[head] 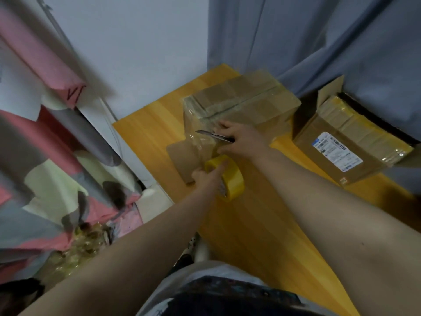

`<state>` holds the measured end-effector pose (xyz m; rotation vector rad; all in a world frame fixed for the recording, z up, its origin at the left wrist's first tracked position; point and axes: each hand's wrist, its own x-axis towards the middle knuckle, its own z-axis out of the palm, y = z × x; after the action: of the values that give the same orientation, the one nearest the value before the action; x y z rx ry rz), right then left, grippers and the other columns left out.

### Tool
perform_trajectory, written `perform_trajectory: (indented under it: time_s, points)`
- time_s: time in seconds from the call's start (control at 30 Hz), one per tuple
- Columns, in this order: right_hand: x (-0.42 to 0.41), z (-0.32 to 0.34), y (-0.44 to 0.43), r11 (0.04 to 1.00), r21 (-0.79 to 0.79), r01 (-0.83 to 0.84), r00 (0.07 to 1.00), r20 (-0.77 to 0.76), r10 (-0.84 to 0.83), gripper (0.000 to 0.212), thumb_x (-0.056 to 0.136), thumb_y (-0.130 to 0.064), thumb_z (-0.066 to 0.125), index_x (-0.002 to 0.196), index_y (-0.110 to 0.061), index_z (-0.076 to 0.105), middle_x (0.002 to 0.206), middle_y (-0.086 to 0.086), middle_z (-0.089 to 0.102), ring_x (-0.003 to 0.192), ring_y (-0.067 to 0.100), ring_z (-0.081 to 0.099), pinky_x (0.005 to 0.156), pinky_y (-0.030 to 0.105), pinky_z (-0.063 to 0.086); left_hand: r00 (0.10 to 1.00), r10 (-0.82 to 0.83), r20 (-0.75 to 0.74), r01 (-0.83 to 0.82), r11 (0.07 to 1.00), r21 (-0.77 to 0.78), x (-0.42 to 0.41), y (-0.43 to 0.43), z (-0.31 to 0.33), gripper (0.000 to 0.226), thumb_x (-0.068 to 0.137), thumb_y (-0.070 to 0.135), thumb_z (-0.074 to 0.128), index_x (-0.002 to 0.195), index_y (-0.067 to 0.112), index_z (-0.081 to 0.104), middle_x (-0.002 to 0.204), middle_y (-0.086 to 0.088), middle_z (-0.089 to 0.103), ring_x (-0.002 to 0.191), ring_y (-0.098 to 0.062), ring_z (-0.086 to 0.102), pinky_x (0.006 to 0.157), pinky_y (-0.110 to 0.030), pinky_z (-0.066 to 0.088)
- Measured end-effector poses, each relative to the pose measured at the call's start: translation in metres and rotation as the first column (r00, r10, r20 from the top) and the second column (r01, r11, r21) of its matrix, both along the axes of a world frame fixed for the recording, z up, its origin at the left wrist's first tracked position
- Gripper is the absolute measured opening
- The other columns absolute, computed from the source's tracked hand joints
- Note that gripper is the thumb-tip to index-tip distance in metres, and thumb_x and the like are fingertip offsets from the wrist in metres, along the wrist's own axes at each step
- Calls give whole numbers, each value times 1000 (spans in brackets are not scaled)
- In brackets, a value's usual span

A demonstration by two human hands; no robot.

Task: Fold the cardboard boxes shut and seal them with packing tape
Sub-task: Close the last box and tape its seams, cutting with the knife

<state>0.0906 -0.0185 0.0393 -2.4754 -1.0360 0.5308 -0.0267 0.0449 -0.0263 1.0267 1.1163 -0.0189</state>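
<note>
While the fingers (224,127) of the right hand (242,140) curl round the dark handle of a slim utility knife (214,135), its silver blade lies across the wrinkled clear film at the near left corner of the brown cardboard box (250,103). The box's top flaps are down and its seam is glossy with tape. The left hand (205,179) grips the yellow roll of packing tape (231,179), one finger laid over its rim, and holds it just below that corner, near the orange wooden tabletop (250,224)

I judge the step to be cutting the strip free at the end of a sealing pass. The next move calls for a short stroke directed away from the left hand, with the roll pulled taut so the film parts cleanly, then pressing the loose end onto the box wall

A flat brown cardboard piece (182,156) lies beside the box, close to the tabletop's left edge, where pink and grey patterned bedding (45,144) crowds in. A second cardboard box with a white shipping label (337,153) sits apart to the right, one flap up, against the blue-grey curtain (341,42). The widest open stretch lies between the box and the person
</note>
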Motion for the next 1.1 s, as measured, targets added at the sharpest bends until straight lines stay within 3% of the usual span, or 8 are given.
perform_trajectory:
  time_s: [0.1, 0.3, 0.57, 0.67, 0.8, 0.93, 1.0, 1.1]
  points:
    - [-5, 1, 3, 1000, -13, 19, 997, 73, -18, 62, 77, -34, 75, 134, -35, 51, 151, -16, 33, 135, 12, 37, 107, 37, 37, 996, 75, 46, -72, 996, -58, 13, -4, 3, 89, 77, 39, 75, 144, 14, 22, 134, -13, 44, 119, -35, 49, 99, -52, 44]
    - [-8, -4, 5, 997, -35, 61, 978, 201, -53, 51, 75, -45, 74, 119, -26, 54, 128, -6, 59, 111, 20, 58, 89, 39, 48, 997, 57, 46, -57, 998, 10, 15, -1, -11, 79, 84, 33, 69, 143, 17, 20, 133, -11, 43, 118, -32, 48, 100, -51, 44]
    - [-10, -20, 6, 999, -23, 43, 957, 289, -35, 57, 78, -43, 70, 122, -20, 41, 126, -3, 54, 102, 23, 61, 75, 33, 44, 996, 42, 75, -43, 999, 17, 17, -3, -15, 21, 86, 39, 63, 88, 32, 44, 111, -9, 57, 108, -33, 57, 94, -55, 47]
    - [-9, -20, 6, 999, 19, 48, 978, 202, -51, 60, 74, -38, 75, 122, -22, 42, 124, -4, 56, 102, 20, 60, 79, 36, 49, 996, 46, 78, -50, 998, 46, 18, 1, -17, 12, 88, 32, 58, 90, 30, 46, 115, -13, 59, 105, -33, 58, 93, -54, 48]
    - [-3, -7, -1, 921, 351, 169, 972, -213, -97, 53, 67, -29, 85, 112, -17, 59, 107, -6, 59, 101, 9, 56, 88, 30, 49, 997, 24, 77, -31, 995, 91, 20, 6, -17, 9, 94, 26, 53, 88, 25, 46, 101, -13, 57, 101, -35, 58, 93, -55, 48]
    - [1, 2, -25, 854, 474, 214, 971, -202, -131, 22, 88, -55, 55, 92, -34, 62, 88, -4, 58, 84, 12, 57, 72, 27, 41, 996, -11, 93, 0, 993, 114, 19, 8, -18, 14, 94, 20, 52, 82, 25, 46, 88, -10, 54, 89, -29, 56, 90, -59, 48]
    - [1, 6, -42, 897, 409, 168, 981, -158, -112, 22, 98, -41, 45, 98, -29, 63, 80, -6, 58, 79, 16, 56, 69, 31, 40, 996, -30, 79, 20, 992, 122, 18, 8, -16, 11, 93, 24, 52, 83, 24, 47, 93, -12, 55, 94, -33, 59, 90, -59, 48]
    - [0, 9, -64, 996, 90, -20, 998, 63, 14, 25, 100, -36, 42, 116, -28, 59, 90, -8, 61, 80, 14, 55, 67, 33, 42, 997, -36, 75, 25, 990, 142, 17, 7, -17, 10, 90, 29, 53, 83, 23, 49, 101, -17, 58, 103, -41, 60, 90, -59, 48]
